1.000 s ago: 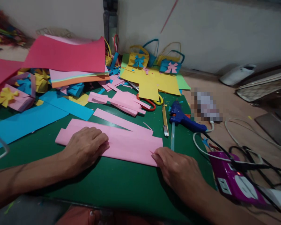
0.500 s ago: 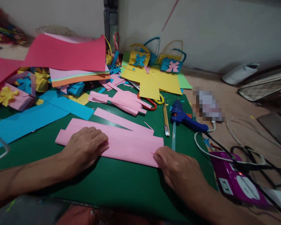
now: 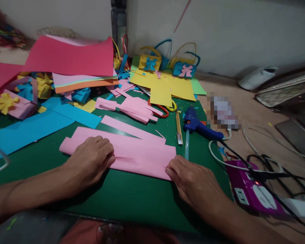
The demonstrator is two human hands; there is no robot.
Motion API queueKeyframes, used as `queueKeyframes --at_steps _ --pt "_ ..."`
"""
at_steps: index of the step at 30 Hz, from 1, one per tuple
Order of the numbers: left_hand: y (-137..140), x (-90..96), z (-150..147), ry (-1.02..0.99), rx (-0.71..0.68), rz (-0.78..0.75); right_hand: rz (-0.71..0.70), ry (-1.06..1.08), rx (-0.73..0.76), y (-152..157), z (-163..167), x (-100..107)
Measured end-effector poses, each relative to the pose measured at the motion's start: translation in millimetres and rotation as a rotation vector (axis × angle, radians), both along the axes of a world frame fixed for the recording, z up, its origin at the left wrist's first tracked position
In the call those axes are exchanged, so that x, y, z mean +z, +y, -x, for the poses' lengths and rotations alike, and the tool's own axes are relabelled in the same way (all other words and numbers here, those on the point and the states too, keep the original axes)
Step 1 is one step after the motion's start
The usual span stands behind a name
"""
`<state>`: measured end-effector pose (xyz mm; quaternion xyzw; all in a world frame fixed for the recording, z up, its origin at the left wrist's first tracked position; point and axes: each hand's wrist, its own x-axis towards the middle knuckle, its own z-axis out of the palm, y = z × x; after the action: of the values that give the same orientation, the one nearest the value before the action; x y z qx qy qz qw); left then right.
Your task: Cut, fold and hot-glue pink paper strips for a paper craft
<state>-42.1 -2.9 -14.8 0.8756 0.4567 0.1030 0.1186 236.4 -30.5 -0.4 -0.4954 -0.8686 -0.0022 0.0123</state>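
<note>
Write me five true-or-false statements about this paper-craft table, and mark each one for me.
1. The left hand and the right hand both touch the folded pink sheet. True.
2. The right hand is holding the blue glue gun. False: the glue gun lies on the table, apart from both hands.
3. The yellow cutter lies to the left of the glue gun in the picture. True.
4. The blue bag at the back has a yellow bow. False: the bow on that bag is pink.
5. A small light glows on the purple power strip. True.
</note>
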Motion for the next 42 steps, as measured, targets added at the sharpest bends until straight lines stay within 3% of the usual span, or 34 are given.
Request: queueKeyframes --at_steps 7,13,24,42 --pt "4 5.7 7 -0.010 -0.090 0.122 0.133 0.032 -0.032 0 -2 5" --pt "5 9.4 13 0.001 -0.142 0.167 0.094 -0.036 -0.044 0 1 3" --pt "1 1.5 4 0.100 -0.052 -0.138 0.031 -0.049 -0.043 -2 2 1" --pt "2 -3.7 4 0.110 -0.041 -0.215 0.012 -0.025 -0.028 -2 0 0"
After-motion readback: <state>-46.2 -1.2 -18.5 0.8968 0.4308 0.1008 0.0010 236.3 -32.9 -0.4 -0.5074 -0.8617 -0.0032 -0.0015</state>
